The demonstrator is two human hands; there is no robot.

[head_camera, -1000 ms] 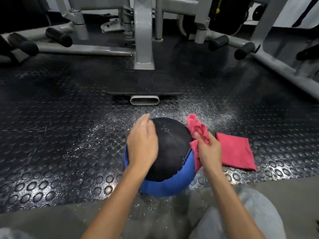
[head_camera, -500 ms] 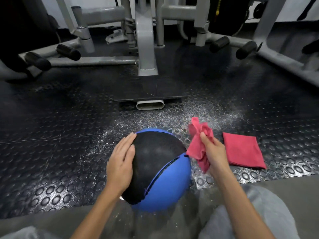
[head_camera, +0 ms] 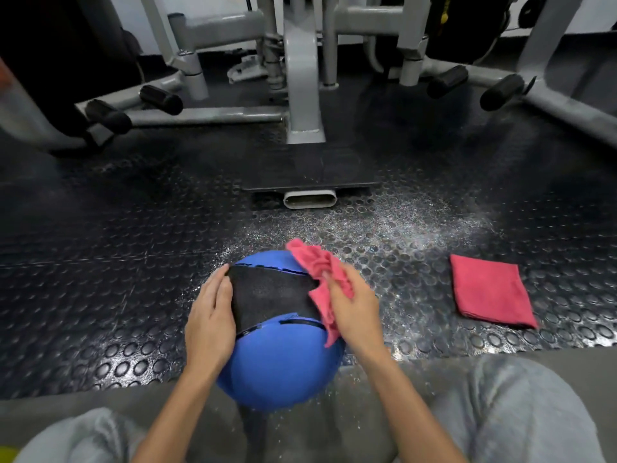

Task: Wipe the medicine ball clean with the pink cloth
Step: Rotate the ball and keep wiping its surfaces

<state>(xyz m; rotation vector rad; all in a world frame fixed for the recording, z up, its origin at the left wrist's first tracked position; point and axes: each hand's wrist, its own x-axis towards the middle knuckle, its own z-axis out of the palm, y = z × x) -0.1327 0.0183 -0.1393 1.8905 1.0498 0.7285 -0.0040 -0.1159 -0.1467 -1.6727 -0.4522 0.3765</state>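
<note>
Two hands on medicine ball (head_camera: 280, 359), right hand (head_camera: 355, 310) gripping pink cloth (head_camera: 320, 279), left hand (head_camera: 210, 320) flat, open.

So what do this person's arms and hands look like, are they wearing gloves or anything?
No gloves. Both the left hand and the right hand are bare, with no rings, watch or wristband visible. The forearms are bare too; no sleeve shows as far as the frame reaches. Below them, light grey trousers cover the knees.

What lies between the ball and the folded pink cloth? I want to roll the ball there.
In the head view, only bare studded floor mat, dusted with white specks, separates the medicine ball from the folded pink cloth.
</note>
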